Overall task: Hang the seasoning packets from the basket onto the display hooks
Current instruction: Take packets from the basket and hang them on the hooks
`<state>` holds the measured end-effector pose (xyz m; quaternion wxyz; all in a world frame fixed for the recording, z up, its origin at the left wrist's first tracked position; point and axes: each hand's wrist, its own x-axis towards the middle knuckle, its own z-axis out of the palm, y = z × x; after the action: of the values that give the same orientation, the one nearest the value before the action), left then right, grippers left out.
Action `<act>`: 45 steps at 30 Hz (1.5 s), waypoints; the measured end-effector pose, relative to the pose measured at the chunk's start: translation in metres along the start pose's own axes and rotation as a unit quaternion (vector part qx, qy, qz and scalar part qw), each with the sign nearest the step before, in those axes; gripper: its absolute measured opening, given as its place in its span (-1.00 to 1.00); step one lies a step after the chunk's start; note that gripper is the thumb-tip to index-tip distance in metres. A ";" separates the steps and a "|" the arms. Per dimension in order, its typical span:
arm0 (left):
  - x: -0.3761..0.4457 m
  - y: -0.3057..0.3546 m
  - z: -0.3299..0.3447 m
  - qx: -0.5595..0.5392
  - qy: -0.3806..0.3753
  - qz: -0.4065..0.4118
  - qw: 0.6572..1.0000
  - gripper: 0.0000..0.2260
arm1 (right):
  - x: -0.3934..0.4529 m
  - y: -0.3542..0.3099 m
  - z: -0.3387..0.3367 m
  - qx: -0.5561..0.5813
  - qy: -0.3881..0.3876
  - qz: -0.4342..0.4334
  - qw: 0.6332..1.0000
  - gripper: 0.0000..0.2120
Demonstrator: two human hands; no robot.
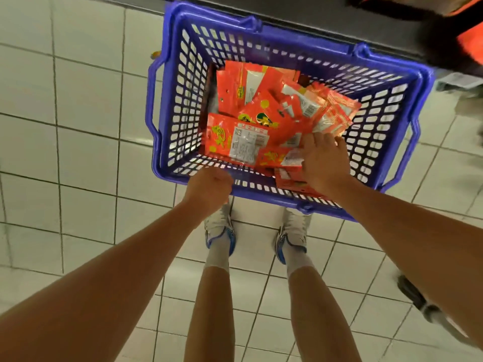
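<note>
A blue plastic basket [167, 105] stands on the tiled floor in front of my feet. Inside lies a loose pile of red seasoning packets [243, 118] with yellow print and white labels. My right hand [324, 163] reaches into the near right part of the basket, palm down, and grips a few red packets [290, 178] that stick out under it over the near wall. My left hand [209, 188] is curled into a fist at the basket's near rim, left of centre, with nothing visible in it. No display hooks are clearly in view.
A dark shelf base [326, 19] runs along the top behind the basket. Blurred orange goods [470, 43] show at the top right. My white shoes [219, 228] stand just behind the basket. White floor tiles [83, 152] spread to the left.
</note>
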<state>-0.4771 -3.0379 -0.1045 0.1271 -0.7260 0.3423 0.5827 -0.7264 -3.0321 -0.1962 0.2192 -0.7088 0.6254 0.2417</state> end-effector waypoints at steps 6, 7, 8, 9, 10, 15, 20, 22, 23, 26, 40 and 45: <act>-0.005 0.010 0.010 -0.120 -0.026 -0.028 0.992 -0.73 | -0.023 -0.028 -0.012 0.225 -0.060 -0.073 0.970 -0.75; -0.005 0.013 0.013 -0.163 -0.034 -0.042 0.985 -0.67 | -0.029 -0.041 -0.017 0.279 -0.030 -0.088 0.956 -0.79; -0.004 0.016 0.016 -0.204 -0.041 -0.060 0.976 -0.63 | -0.034 -0.055 -0.022 0.325 -0.005 -0.104 0.940 -0.81; -0.003 0.018 0.017 -0.243 -0.041 -0.073 0.966 -0.64 | -0.037 -0.068 -0.027 0.358 0.018 -0.124 0.925 -0.84; 0.001 0.019 0.018 -0.284 -0.031 -0.076 0.955 -0.69 | -0.038 -0.081 -0.032 0.380 0.021 -0.145 0.913 -0.88; 0.024 0.005 -0.005 -0.299 0.113 -0.112 0.941 -0.81 | 0.000 -0.109 -0.040 0.475 -0.007 -0.116 0.872 -0.75; 0.038 -0.019 -0.022 -0.351 0.061 -0.148 0.923 -0.79 | 0.064 -0.094 -0.010 0.229 -0.056 0.022 0.971 -0.38; 0.038 -0.023 -0.023 -0.349 0.052 -0.148 0.924 -0.79 | 0.059 -0.094 0.002 0.084 -0.100 0.006 0.991 -0.36; 0.037 -0.021 -0.023 -0.352 0.048 -0.151 0.922 -0.78 | 0.053 -0.094 0.005 0.056 -0.106 -0.015 0.993 -0.44; 0.032 -0.014 -0.022 -0.373 0.039 -0.146 0.915 -0.75 | 0.030 -0.095 -0.002 0.188 -0.095 -0.033 0.977 -0.70; -0.046 0.020 -0.028 -0.361 -0.026 0.010 0.932 -0.78 | -0.080 -0.081 -0.106 0.354 -0.023 -0.190 0.916 -0.64; -0.096 0.039 -0.043 -0.404 -0.040 0.030 0.913 -0.73 | -0.074 -0.040 -0.169 0.535 0.042 0.067 0.841 -0.76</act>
<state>-0.4781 -3.0583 0.0062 -0.1813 -0.6812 0.0936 0.7031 -0.6829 -3.0729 -0.0170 0.5209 -0.4472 0.7123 -0.1463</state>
